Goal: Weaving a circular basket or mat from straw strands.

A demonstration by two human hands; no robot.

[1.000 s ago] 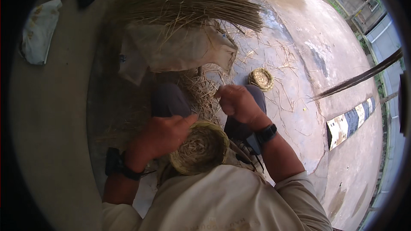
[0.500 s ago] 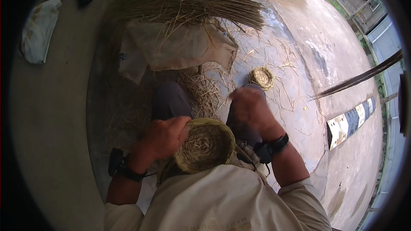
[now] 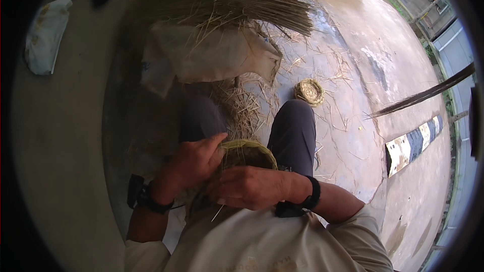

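A round woven straw basket (image 3: 247,145) sits in my lap, its opening facing up and its near half covered by my hands. My left hand (image 3: 197,158) is closed on the left side of its rim, thumb pointing toward the far edge. Across the near side lies my right hand (image 3: 248,187), fingers curled around a thin pale needle (image 3: 218,213) whose end sticks out below them toward my shirt. A fine strand seems to run over the far rim. The fingertips of the right hand are partly hidden.
A smaller woven basket (image 3: 309,92) stands on the floor beyond my right knee. Ahead lies a large bundle of straw stalks (image 3: 237,0) with a pale cloth sheet (image 3: 212,55) before it. Loose straw bits (image 3: 244,108) litter the floor. A striped block (image 3: 414,143) lies far right.
My right hand has come down from above my right knee to the near side of the basket, now covering much of its inside. The left hand keeps its hold on the rim.
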